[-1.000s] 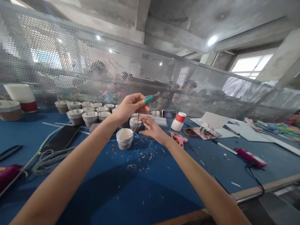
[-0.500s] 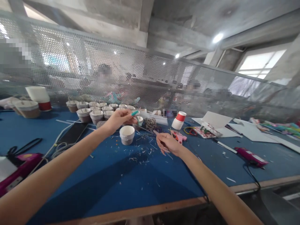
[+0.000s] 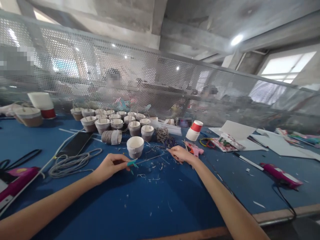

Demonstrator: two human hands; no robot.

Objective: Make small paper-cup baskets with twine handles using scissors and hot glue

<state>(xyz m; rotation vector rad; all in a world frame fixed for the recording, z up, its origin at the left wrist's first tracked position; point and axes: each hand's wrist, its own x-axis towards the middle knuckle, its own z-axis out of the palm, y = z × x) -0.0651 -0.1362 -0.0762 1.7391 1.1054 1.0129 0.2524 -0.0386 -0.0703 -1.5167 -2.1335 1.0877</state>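
Observation:
My left hand is closed in a pinch, low over the blue table. A small teal piece shows at its fingertips; I cannot tell what it is. From there a thin grey string runs right towards my right hand, whose fingers are bent together at its far end. Between and behind the hands stands a white paper cup with a grey wrapped lower part. Close to the right hand are a pink glue gun and a tangle of twine.
Several twine-wrapped cups stand in rows at the back left; one wrapped cup lies on its side. Coiled cord is at left. A magenta tool and white sheets lie right. A perforated metal screen rises behind.
My left hand has come down and nearer, from in front of the rear cups to left of the white cup, still pinching. My right hand has moved little. The view has shifted slightly.

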